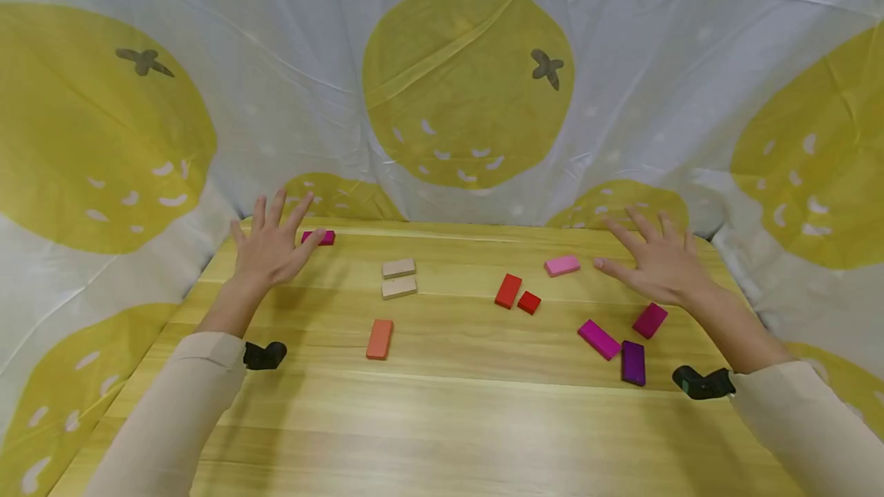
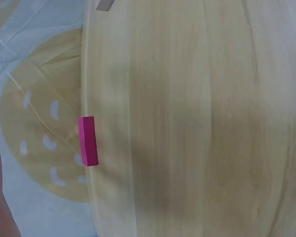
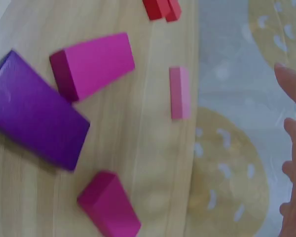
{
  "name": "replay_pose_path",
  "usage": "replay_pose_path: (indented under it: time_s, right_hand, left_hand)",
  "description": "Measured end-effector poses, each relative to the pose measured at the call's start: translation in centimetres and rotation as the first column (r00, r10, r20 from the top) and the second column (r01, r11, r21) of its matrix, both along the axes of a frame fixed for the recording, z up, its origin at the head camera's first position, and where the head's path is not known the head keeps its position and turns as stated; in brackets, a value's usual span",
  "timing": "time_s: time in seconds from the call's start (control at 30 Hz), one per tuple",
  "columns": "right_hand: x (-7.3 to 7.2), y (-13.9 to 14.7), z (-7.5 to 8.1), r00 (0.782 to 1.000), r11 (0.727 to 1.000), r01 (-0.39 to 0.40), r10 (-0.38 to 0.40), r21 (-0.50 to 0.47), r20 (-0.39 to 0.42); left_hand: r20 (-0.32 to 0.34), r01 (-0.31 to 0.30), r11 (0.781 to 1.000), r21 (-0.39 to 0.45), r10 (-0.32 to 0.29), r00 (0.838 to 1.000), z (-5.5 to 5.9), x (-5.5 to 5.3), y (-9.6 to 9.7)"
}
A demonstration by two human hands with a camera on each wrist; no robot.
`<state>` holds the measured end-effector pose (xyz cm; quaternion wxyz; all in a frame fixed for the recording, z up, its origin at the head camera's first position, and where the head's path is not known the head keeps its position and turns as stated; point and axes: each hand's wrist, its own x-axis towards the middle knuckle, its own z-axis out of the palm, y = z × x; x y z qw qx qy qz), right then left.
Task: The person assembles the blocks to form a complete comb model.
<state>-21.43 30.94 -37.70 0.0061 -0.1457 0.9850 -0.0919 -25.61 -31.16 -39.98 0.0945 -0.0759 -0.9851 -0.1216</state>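
My left hand (image 1: 269, 250), fingers spread, hovers above the far left of the table. Its thumb overlaps a magenta block (image 1: 328, 238) in the head view; the left wrist view shows that magenta block (image 2: 88, 141) at the table's far edge, apart from the hand. Over the right side my right hand (image 1: 659, 263) is spread too, holding nothing. Nearest to it lie a light pink block (image 1: 562, 265) and a dark magenta block (image 1: 650, 320). A bright magenta block (image 1: 599, 339) and a purple block (image 1: 633, 363) lie close together nearer to me.
Two beige blocks (image 1: 399, 278) lie one before the other left of the middle, with an orange block (image 1: 379, 340) nearer. A red block (image 1: 508, 291) and a small red block (image 1: 529, 302) sit right of the middle. A fruit-patterned cloth (image 1: 297, 60) hangs behind the table (image 1: 442, 436).
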Motion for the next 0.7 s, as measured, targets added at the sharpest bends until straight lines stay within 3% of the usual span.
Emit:
replay_pose_path:
  time_s: [0.17, 0.37, 0.57, 0.7]
  right_hand:
    - [-0.3, -3.1, -0.2, 0.997, 0.997, -0.072, 0.071, -0.041, -0.033]
    - [-1.2, -7.5, -1.0, 0.979, 0.977, -0.189, 0.18, -0.099, -0.096]
    - [-2.4, -12.4, -2.1, 0.937, 0.918, -0.347, 0.332, -0.19, -0.108]
    - [-3.6, -15.6, -3.2, 0.907, 0.868, -0.419, 0.413, -0.267, -0.079]
  left_hand:
    - [0.0, 0.014, 0.999, 0.029, -0.014, 1.0, 0.4, -0.7, -0.1]
    - [0.091, 0.049, 0.993, 0.111, -0.06, 0.994, -0.1, -1.3, -0.3]
    - [0.105, 0.098, 0.964, 0.248, -0.127, 0.986, -1.7, -2.6, -0.9]
    - [0.125, 0.079, 0.93, 0.358, -0.131, 0.983, -2.7, -3.2, -1.4]
